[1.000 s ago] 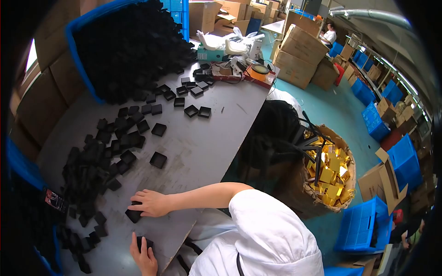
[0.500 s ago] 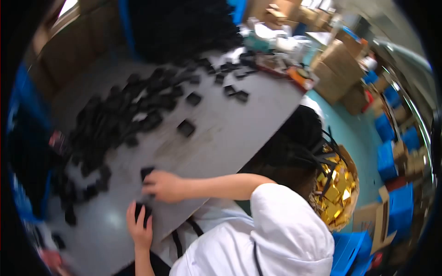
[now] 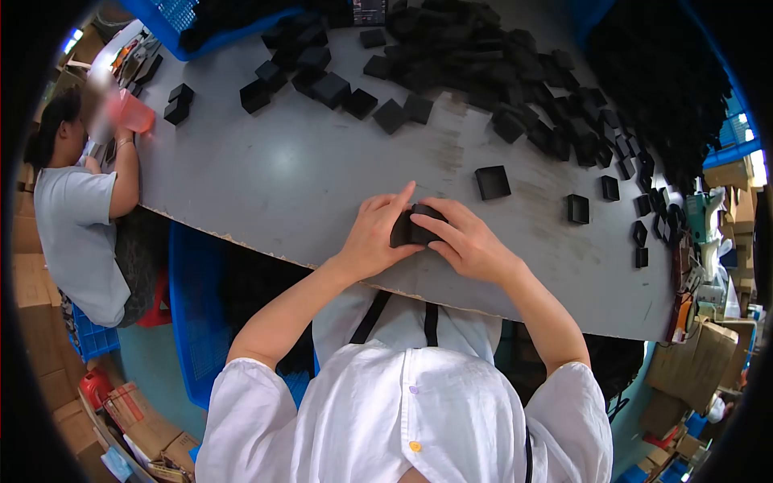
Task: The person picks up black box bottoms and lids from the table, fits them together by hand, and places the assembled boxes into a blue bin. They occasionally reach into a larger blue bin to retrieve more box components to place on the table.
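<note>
My left hand (image 3: 377, 239) and my right hand (image 3: 471, 243) meet near the front edge of the table. The left hand's fingers and thumb grip a small black box piece (image 3: 401, 230) from the left side. In the right hand is another black box piece (image 3: 427, 223), pressed against the first, and a narrow gap shows between them. My fingers cover much of both pieces, so how they fit together is hidden. Just beyond the right hand an open black box piece (image 3: 493, 183) lies on the grey table (image 3: 266, 173).
A heap of black box pieces (image 3: 451, 56) spreads across the far side. Another open piece (image 3: 578, 209) lies to the right. Blue crates (image 3: 196, 314) stand below and behind the table. A co-worker (image 3: 80, 201) sits at the left end, near a pink container (image 3: 133, 113).
My view has swung from a tilted angle to face the table squarely. The hands, a little apart before with a black piece at each, are now together with the pieces touching.
</note>
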The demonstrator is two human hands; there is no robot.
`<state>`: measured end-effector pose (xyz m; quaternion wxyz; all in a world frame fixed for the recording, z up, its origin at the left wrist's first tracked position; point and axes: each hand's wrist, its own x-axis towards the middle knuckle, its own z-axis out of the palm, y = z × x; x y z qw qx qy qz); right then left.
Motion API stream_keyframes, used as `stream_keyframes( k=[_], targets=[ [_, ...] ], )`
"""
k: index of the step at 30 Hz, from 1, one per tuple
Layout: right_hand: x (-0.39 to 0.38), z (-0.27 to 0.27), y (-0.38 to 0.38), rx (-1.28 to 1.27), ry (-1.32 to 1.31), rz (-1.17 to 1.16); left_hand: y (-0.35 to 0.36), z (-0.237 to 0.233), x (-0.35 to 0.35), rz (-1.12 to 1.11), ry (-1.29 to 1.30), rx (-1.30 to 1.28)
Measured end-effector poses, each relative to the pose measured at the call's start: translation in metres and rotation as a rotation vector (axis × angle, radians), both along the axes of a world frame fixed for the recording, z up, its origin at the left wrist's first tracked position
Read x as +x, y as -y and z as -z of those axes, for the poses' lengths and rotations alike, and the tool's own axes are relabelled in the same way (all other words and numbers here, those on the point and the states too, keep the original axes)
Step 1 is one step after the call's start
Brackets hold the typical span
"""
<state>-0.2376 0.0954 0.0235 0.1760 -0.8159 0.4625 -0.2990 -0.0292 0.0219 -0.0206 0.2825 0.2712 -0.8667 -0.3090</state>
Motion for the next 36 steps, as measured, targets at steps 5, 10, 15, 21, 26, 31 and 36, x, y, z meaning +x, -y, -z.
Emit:
stream_keyframes(
  k=[5,10,15,21,26,31,36],
  targets=[
    [0.002,-0.009,0.009,0.016,-0.048,-0.11,0.001,0.003,-0.001,0.037,-0.045,-0.024],
    [0.0,-0.005,0.011,0.027,-0.054,-0.108,-0.001,-0.004,-0.002,0.029,-0.056,-0.031],
    [0.01,-0.003,0.005,-0.077,-0.208,0.011,0.002,-0.004,-0.001,0.029,-0.058,-0.091],
    [-0.002,0.012,0.048,0.015,0.133,0.262,0.089,-0.092,0.081,0.477,0.389,0.556],
    [0.041,0.033,0.15,-0.282,-0.151,0.519,0.189,-0.045,0.046,-0.188,0.333,-0.265],
    [0.031,0.037,0.135,-0.176,-0.408,0.442,0.187,-0.004,0.022,-0.324,0.659,-0.42],
    [0.021,0.039,0.102,-0.317,-0.23,0.374,0.119,0.004,0.045,-0.255,0.495,-0.559]
  ],
)
